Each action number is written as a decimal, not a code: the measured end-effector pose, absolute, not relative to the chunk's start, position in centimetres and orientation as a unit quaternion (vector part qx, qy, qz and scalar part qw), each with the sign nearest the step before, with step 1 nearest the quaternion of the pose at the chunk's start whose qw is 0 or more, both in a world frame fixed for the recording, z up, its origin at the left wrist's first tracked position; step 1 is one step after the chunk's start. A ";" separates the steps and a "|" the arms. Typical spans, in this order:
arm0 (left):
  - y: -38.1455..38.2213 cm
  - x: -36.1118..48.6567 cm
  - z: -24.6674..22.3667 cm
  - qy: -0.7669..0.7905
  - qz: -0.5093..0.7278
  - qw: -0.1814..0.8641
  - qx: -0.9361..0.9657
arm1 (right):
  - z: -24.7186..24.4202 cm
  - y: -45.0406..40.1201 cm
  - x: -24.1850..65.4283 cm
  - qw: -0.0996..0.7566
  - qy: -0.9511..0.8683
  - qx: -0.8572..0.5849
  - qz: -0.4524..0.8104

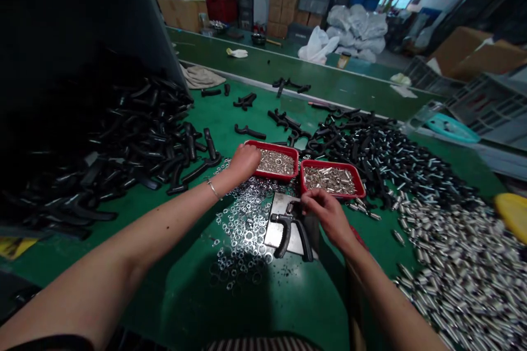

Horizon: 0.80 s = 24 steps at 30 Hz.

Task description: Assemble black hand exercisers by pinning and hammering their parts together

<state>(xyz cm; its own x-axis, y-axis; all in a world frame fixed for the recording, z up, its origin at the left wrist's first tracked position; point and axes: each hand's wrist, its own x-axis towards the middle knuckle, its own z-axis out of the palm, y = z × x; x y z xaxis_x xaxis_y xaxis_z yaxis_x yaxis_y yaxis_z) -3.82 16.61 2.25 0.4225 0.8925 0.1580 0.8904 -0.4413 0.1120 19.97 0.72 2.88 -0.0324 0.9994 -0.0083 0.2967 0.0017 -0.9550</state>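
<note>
My left hand [246, 161] reaches over the left end of a red tray [297, 171] of small metal rings [275, 161]. Its fingers are bent together at the rings; what lies between them is hidden. On a metal plate [274, 236] rests a black plastic clamp [284, 235] with two spread handles pointing toward me. My right hand [325, 213] pinches near its far end, beside a small metal cylinder [290, 208]. Just beyond that hand stands a second red tray [360, 185] of small metal pins [329, 179].
Loose metal rings [242, 225] are strewn left of the plate. Black plastic parts [164, 142] spill from a big grey bin [154, 16] at left. At right are heaps of black parts with metal pins [395, 153] and silver cylinders [465, 269]. A green bench [349, 79] runs behind.
</note>
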 end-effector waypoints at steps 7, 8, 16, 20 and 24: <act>15.1 -3.9 1.6 0.512 0.125 -0.038 0.849 | -0.6 -3.8 20.5 0.355 -0.667 -0.598 0.269; 15.0 -4.0 1.6 0.512 0.126 -0.038 0.849 | -1.0 -3.8 20.3 0.347 -0.699 -0.582 0.229; 15.2 -4.3 0.8 0.522 0.171 -0.026 0.835 | -2.1 -3.1 20.1 0.303 -0.779 -0.536 0.119; 15.4 -4.3 0.3 0.522 0.186 -0.014 0.833 | -2.4 -3.0 20.2 0.296 -0.782 -0.538 0.106; 15.4 -4.3 0.2 0.519 0.194 -0.005 0.832 | -2.4 -3.0 20.3 0.275 -0.794 -0.534 0.097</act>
